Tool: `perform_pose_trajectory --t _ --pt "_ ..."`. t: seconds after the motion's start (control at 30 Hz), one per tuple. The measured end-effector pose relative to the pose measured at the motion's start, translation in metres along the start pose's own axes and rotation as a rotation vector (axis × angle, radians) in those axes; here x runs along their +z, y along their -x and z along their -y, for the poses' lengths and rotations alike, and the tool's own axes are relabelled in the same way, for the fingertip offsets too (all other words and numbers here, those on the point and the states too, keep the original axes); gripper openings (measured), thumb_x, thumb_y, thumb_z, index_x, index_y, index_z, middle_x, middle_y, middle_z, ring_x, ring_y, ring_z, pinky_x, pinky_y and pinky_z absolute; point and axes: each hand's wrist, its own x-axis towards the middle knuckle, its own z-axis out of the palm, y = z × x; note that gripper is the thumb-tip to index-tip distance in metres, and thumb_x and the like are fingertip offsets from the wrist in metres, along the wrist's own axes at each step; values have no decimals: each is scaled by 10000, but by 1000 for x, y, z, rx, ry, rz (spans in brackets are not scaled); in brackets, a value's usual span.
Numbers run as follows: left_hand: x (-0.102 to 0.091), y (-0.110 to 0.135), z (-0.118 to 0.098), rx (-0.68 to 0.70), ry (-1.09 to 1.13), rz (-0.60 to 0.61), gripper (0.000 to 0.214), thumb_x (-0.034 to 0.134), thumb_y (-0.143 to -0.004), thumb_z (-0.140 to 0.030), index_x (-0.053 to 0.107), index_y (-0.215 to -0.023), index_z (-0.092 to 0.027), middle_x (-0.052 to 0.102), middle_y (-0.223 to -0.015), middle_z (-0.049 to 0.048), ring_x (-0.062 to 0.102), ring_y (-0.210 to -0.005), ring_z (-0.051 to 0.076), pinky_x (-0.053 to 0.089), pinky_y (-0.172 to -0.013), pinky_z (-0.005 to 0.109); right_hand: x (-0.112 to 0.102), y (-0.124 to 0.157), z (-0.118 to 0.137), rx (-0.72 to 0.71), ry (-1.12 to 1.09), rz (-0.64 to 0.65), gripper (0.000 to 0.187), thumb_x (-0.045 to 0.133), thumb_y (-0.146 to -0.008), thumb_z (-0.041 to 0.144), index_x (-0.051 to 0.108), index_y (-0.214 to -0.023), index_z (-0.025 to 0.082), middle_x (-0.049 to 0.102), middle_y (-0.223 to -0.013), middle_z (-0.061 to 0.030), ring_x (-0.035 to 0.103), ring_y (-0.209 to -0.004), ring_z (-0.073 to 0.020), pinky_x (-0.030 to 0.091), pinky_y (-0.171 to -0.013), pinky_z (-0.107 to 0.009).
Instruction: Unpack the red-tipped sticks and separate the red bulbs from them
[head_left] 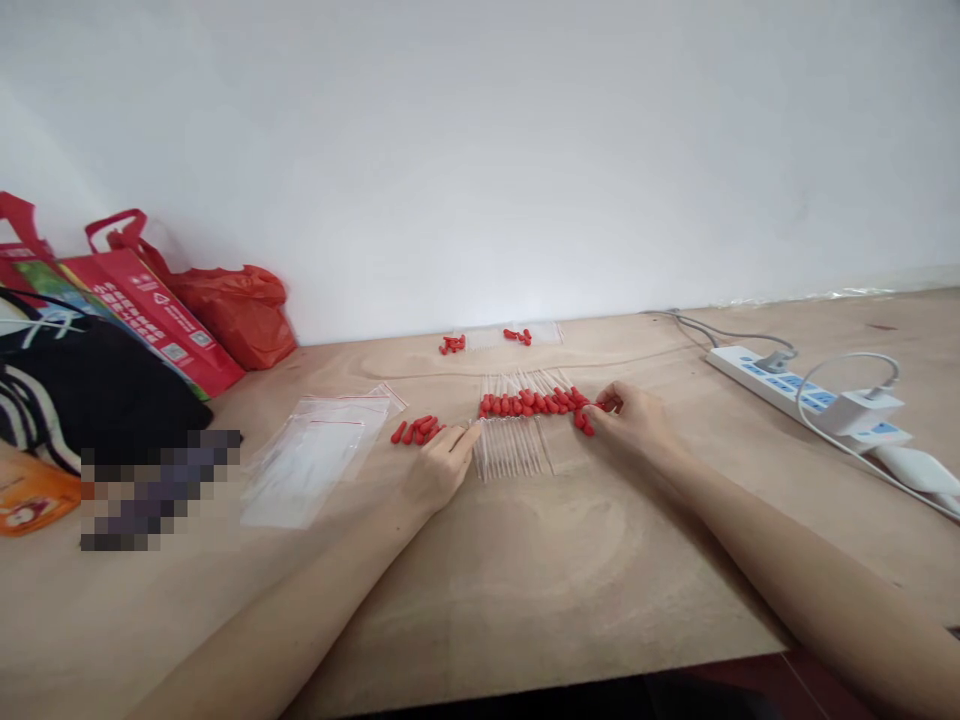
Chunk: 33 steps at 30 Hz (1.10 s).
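Far left, black bag (105,390) overlaps red shopping bag (142,315), characters unreadable; right, power strip (781,384). Left hand (444,462) half-curled by white sticks (514,450), right hand (631,420) pinched at red pieces (527,402); holds unclear.

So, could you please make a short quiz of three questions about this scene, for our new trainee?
1. True or false: the white power strip lies to the right of the right hand.
2. Which is nearest the left hand: A) the power strip, B) the thin sticks, C) the red plastic bag?
3. Complete: the row of pieces between both hands is ____ in colour.
Key: 1 true; 2 B; 3 red.
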Motion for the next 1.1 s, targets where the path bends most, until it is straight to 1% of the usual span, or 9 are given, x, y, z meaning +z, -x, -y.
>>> perform_pose_trajectory --t 0.2,0.3,0.4,0.5,0.57,0.67,0.83,0.97,1.1 --pt "-2 0 0 0 218 42 225 443 -853 -214 530 -1042 -125 623 -866 75 581 -794 164 501 -738 296 5 1 0 -42 94 41 256 536 -674 471 573 -681 217 640 -695 -5 561 -680 -176 321 -668 -300" --pt "-1 1 3 17 285 63 299 457 -850 -309 519 -1075 -122 627 -896 90 577 -825 180 504 -746 323 6 3 0 -66 136 44 294 530 -679 514 586 -684 225 641 -690 -1 565 -681 -180 312 -694 -318" --pt "-1 3 5 11 316 123 399 463 -828 -399 503 -1121 -130 622 -951 111 565 -913 208 500 -773 357 5 4 2 -92 152 48 335 513 -689 550 596 -657 228 643 -671 -4 568 -678 -186 305 -705 -333" --pt "-3 5 7 12 346 172 463 499 -796 -434 501 -1133 -117 618 -976 126 553 -946 221 493 -797 373 4 6 3 -115 158 44 366 472 -725 552 605 -608 232 649 -657 -11 568 -674 -190 295 -711 -345" --pt "-5 5 7 14 360 189 492 530 -772 -445 506 -1128 -107 618 -979 129 551 -945 225 491 -802 373 4 6 3 -119 167 38 377 430 -767 517 618 -598 237 648 -639 -17 565 -662 -189 289 -710 -350" --pt "-7 5 7 16 369 205 501 547 -760 -447 509 -1131 -113 619 -977 124 544 -960 224 488 -802 366 5 4 1 -96 167 20 355 402 -801 448 637 -631 242 649 -636 -18 564 -660 -183 285 -715 -352" --pt "-9 3 7 17 338 197 496 533 -756 -482 535 -1101 -126 617 -992 115 527 -956 218 462 -810 362 11 -7 -5 -17 106 -34 276 456 -766 438 648 -766 240 662 -752 -21 576 -748 -193 296 -756 -359" --pt "-12 1 6 0 249 170 496 495 -756 -540 563 -1057 -152 623 -997 95 519 -928 224 414 -802 382 20 -18 -3 46 114 -72 358 460 -744 488 654 -866 213 653 -847 -65 574 -817 -224 317 -761 -387" --pt "-14 1 5 -43 179 152 497 473 -755 -572 576 -1045 -182 622 -1009 82 507 -925 230 373 -796 384 26 -23 0 52 183 -100 414 465 -722 528 678 -847 196 641 -861 -105 566 -848 -266 334 -744 -414"
